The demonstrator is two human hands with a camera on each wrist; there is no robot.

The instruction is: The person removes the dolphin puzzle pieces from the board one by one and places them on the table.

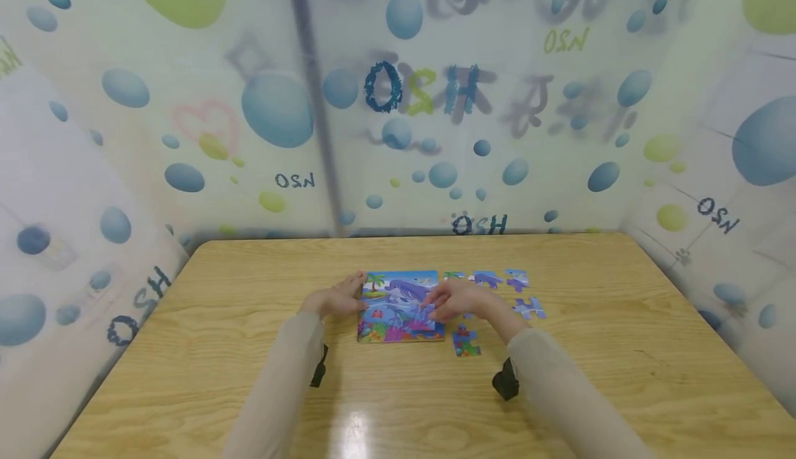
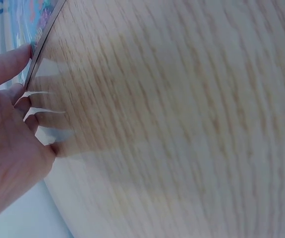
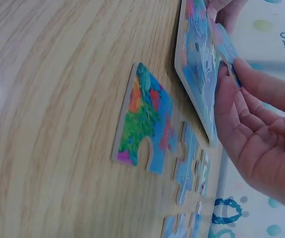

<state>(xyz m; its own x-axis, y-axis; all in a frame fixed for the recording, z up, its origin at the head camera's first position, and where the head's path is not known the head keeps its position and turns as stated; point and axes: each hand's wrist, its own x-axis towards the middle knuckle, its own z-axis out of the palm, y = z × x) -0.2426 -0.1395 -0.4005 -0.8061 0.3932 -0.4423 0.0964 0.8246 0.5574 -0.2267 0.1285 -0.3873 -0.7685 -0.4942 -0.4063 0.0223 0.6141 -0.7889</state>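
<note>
A dolphin jigsaw board (image 1: 398, 296) lies flat on the wooden table. My left hand (image 1: 336, 298) rests at its left side; in the left wrist view the thumb (image 2: 13, 62) touches the board's edge and the other fingertips rest along that side. Over the board's right part, my right hand (image 1: 463, 298) pinches a puzzle piece (image 3: 225, 47) between thumb and fingers, tilted above the printed picture. The fingers partly hide that piece. Nearest to the right hand on the table is a loose corner piece (image 3: 144, 116) with green plants and a red shape.
Right of the board lie several loose pieces, among them a dolphin piece (image 1: 487, 278), a top-right piece (image 1: 517, 279) and a blue piece (image 1: 530, 308). The wooden table (image 1: 398, 390) meets a patterned curtain (image 1: 404, 162) at its back edge.
</note>
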